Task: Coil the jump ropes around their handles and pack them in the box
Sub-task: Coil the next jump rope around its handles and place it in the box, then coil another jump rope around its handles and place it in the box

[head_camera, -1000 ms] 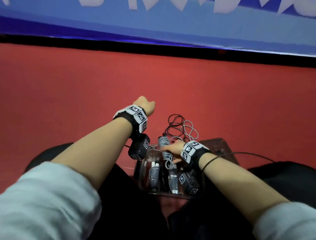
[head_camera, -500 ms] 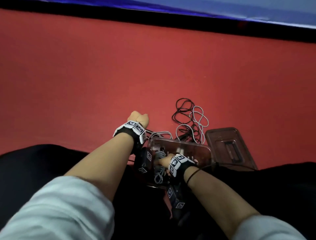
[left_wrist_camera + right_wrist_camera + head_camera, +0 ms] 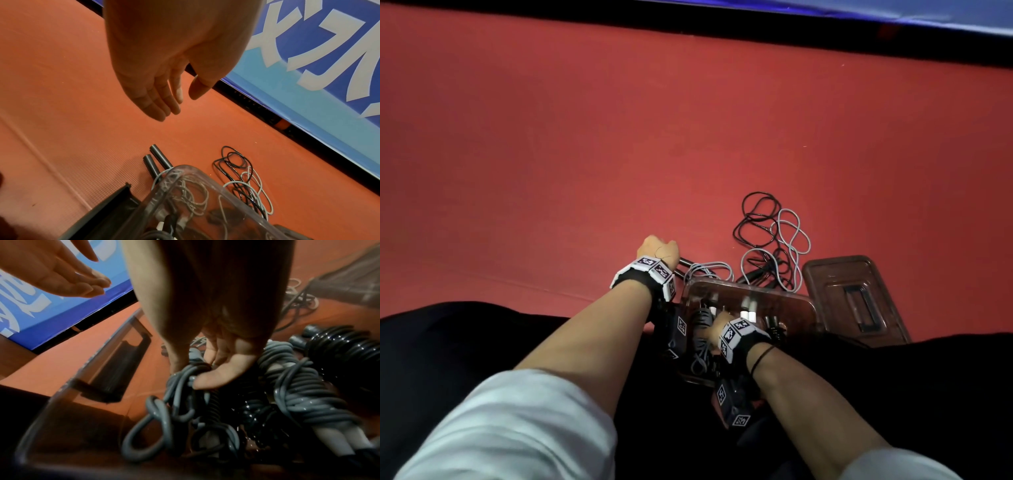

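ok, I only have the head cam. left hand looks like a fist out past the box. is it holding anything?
Observer: No. The left wrist view shows the left hand empty, fingers straight, above the red mat.
Operator: what's under it?
Observer: Two black handles lying side by side on the mat, their near ends hidden behind the clear box.
Operator: and the right hand? the wristband blocks it for me.
Observer: In the right wrist view, the right hand pinches a loosely coiled grey jump rope between thumb and fingers, inside the box.
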### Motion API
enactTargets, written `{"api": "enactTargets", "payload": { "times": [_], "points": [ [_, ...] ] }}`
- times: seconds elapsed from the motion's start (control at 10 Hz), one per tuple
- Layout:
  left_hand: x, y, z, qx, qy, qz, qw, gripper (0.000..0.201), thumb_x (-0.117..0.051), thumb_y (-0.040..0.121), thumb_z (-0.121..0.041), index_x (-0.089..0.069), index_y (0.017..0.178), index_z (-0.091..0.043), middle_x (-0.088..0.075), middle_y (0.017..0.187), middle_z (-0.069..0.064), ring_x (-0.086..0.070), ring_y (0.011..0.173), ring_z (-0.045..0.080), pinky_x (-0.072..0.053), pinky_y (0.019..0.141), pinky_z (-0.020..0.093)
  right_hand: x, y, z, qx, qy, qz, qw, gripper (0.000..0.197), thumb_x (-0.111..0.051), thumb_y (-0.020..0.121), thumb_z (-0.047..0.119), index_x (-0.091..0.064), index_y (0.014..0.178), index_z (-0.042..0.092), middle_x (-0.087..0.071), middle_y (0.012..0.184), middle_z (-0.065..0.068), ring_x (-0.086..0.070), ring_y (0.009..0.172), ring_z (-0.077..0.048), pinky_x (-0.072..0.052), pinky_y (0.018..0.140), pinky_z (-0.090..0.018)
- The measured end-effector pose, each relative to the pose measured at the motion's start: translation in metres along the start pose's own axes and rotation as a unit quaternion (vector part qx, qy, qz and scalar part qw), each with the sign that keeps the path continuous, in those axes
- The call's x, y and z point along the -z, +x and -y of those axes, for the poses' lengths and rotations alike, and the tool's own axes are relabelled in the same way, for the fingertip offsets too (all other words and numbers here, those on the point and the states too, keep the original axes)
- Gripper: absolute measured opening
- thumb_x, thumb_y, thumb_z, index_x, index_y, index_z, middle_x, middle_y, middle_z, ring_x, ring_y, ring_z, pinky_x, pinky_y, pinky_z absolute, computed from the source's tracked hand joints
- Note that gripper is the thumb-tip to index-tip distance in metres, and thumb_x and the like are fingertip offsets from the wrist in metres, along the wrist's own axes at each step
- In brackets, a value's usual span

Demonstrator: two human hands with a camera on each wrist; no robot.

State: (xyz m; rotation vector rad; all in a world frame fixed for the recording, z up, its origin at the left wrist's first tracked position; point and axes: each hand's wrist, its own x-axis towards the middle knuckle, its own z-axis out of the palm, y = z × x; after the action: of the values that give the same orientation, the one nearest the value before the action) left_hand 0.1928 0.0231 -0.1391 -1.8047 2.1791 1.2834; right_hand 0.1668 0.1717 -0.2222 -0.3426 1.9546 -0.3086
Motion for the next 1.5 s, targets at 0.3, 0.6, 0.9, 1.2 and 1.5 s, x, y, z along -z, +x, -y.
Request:
{"api": "enactTargets", "payload": {
  "times": [0.3, 0.6, 0.9, 1.2, 1.5],
  "points": [
    [0.003, -0.003, 0.003, 0.003, -0.008, -0.007, 1.000, 0.031, -0.049, 0.097, -0.019, -0.059, 0.122, -0.002, -0.064, 0.111, 0.016, -0.059, 0.097, 0.033, -0.041, 0.078, 0.031, 0.008, 0.009, -0.003, 0.011, -0.093, 0.022, 0.995, 0.016, -0.060, 0.093, 0.019, -0.062, 0.104, 0.007, -0.049, 0.083, -0.004, -0.048, 0.074, -0.015, -0.048, 0.082, -0.032],
    [-0.002, 0.009, 0.012, 0.012, -0.021, 0.000, 1.000, 0.032, -0.050, 0.094, -0.023, -0.066, 0.107, 0.001, -0.069, 0.103, 0.020, -0.066, 0.089, 0.036, -0.053, 0.082, 0.036, 0.077, -0.008, 0.023, -0.002, 0.151, -0.010, 0.989, 0.041, -0.041, 0.100, 0.016, -0.052, 0.062, 0.007, -0.049, 0.034, 0.001, -0.040, 0.023, -0.009, -0.027, 0.028, -0.012],
    [-0.029, 0.044, 0.014, 0.023, -0.051, 0.029, 0.998, 0.018, -0.055, 0.089, -0.013, -0.069, 0.082, -0.004, -0.072, 0.086, 0.016, -0.058, 0.069, 0.025, -0.045, 0.065, 0.030, 0.125, 0.014, 0.027, 0.005, 0.252, -0.082, 0.964, 0.027, -0.046, 0.094, 0.013, -0.058, 0.070, 0.007, -0.059, 0.057, -0.005, -0.050, 0.031, -0.010, -0.040, 0.036, -0.012],
    [-0.056, 0.104, 0.028, 0.090, -0.025, 0.153, 0.984, 0.035, -0.060, 0.090, -0.012, -0.060, 0.125, -0.012, -0.065, 0.100, 0.014, -0.063, 0.079, 0.029, -0.058, 0.062, 0.033, 0.134, 0.079, 0.038, -0.042, 0.311, -0.007, 0.949, 0.030, -0.048, 0.097, 0.014, -0.048, 0.067, 0.012, -0.041, 0.054, -0.003, -0.036, 0.042, -0.015, -0.029, 0.040, -0.017],
    [-0.089, 0.156, 0.046, -0.131, 0.381, 0.191, 0.895, 0.062, -0.065, 0.084, -0.028, -0.039, 0.141, -0.027, -0.032, 0.133, 0.011, -0.036, 0.122, 0.036, -0.041, 0.104, 0.045, 0.123, 0.131, 0.045, -0.068, 0.289, 0.041, 0.954, 0.021, -0.058, 0.095, 0.028, -0.059, 0.100, 0.008, -0.059, 0.127, -0.010, -0.055, 0.116, -0.035, -0.047, 0.099, -0.056]
  ]
}}
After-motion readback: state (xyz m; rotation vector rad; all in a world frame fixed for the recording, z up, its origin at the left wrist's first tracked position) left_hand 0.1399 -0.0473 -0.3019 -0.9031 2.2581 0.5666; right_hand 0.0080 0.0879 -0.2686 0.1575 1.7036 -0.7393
